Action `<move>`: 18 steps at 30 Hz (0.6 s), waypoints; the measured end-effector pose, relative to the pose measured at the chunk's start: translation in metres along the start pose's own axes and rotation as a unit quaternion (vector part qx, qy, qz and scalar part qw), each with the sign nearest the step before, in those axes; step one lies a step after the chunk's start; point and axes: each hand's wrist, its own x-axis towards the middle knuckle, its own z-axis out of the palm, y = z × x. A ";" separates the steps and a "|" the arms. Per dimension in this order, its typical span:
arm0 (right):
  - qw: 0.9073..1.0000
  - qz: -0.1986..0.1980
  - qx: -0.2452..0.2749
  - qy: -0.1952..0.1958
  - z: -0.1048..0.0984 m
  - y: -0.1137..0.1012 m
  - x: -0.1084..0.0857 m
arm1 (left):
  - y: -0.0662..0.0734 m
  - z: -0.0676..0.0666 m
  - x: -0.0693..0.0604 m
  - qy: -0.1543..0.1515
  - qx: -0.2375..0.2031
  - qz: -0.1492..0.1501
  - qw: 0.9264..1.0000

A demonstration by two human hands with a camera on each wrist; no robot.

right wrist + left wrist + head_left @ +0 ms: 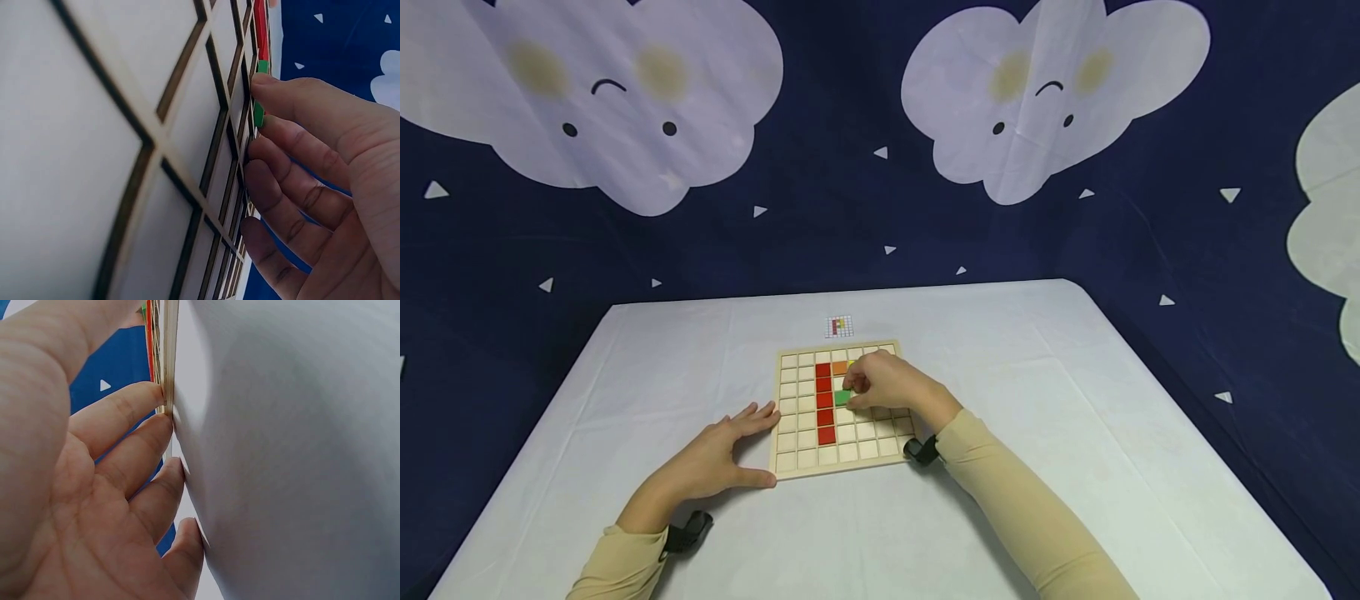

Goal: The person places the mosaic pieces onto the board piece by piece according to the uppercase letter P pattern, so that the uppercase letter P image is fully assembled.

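Observation:
A wooden grid board (868,468) lies on the table, with a column of red tiles (825,400), an orange tile (839,367) and a partly covered yellow tile (851,364) in its cells. Beside the red column sits a green tile (842,398). Over the board, my right hand (887,383) has its thumb and index finger at green; the right wrist view shows them pinching a green tile (259,114) close to the grid. My left hand (718,454) rests with spread fingers against the board's left edge, fingertips touching its side.
A small printed card (839,326) with a coloured grid pattern lies just beyond the board. White cloth covers the table (1037,358). Behind it hangs a dark blue curtain (835,167) with clouds and small white triangles.

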 end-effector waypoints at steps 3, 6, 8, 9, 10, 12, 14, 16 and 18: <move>1.000 0.000 0.004 -0.002 -0.001 -0.001 -0.001 | 0.001 0.000 -0.001 0.000 0.003 0.001 1.000; 1.000 0.004 0.009 -0.005 -0.001 -0.001 -0.002 | 0.000 0.000 -0.001 0.000 0.001 -0.003 1.000; 1.000 0.004 0.013 -0.005 -0.002 -0.002 -0.002 | 0.000 0.000 -0.001 0.000 0.002 -0.001 1.000; 1.000 0.005 0.015 -0.006 -0.002 -0.002 -0.002 | 0.000 0.000 -0.001 0.000 0.002 -0.001 1.000; 1.000 0.004 0.015 -0.005 -0.002 -0.002 -0.002 | 0.001 0.000 -0.001 0.000 0.000 -0.002 1.000; 1.000 0.002 0.015 -0.005 -0.002 -0.002 -0.002 | 0.001 0.000 -0.001 -0.001 0.000 -0.001 1.000; 1.000 -0.001 0.010 -0.003 -0.001 -0.002 -0.001 | 0.001 0.000 -0.001 0.000 0.002 0.003 1.000; 1.000 -0.004 0.003 -0.002 0.000 -0.002 -0.001 | 0.001 0.000 -0.001 0.000 0.001 0.003 1.000; 1.000 -0.005 -0.003 0.000 0.000 -0.002 0.000 | 0.001 0.000 -0.001 0.001 0.002 0.007 1.000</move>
